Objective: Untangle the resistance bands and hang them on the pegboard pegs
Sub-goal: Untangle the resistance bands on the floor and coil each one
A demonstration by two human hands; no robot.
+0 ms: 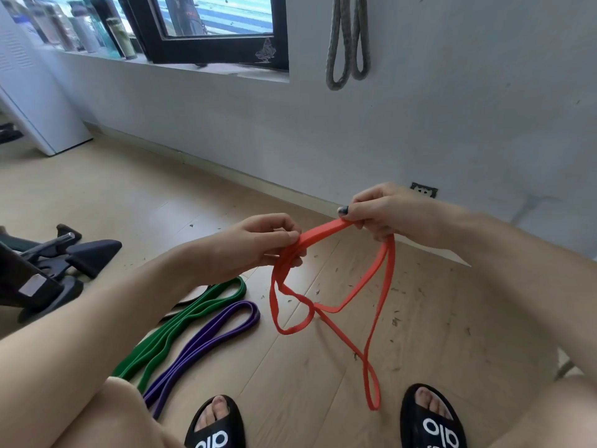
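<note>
Left hand [261, 242] and right hand [381, 210] each pinch the orange band [326, 232] above the floor [226, 202], top span taut between them, presumably so the twisted loops hang free and the crossings show for untangling.

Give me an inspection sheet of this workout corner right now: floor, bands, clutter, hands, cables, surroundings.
Surface: wooden floor, strewn with small dark debris.
Job's things: orange band held up, twisted into loops; green band and purple band lying side by side on the floor; grey band hanging on the wall.
Clutter: black equipment base at left.
Hands: left hand and right hand both grip the orange band.
Cables: nothing seen.
Surroundings: wall outlet, window, bottles on the sill.
</note>
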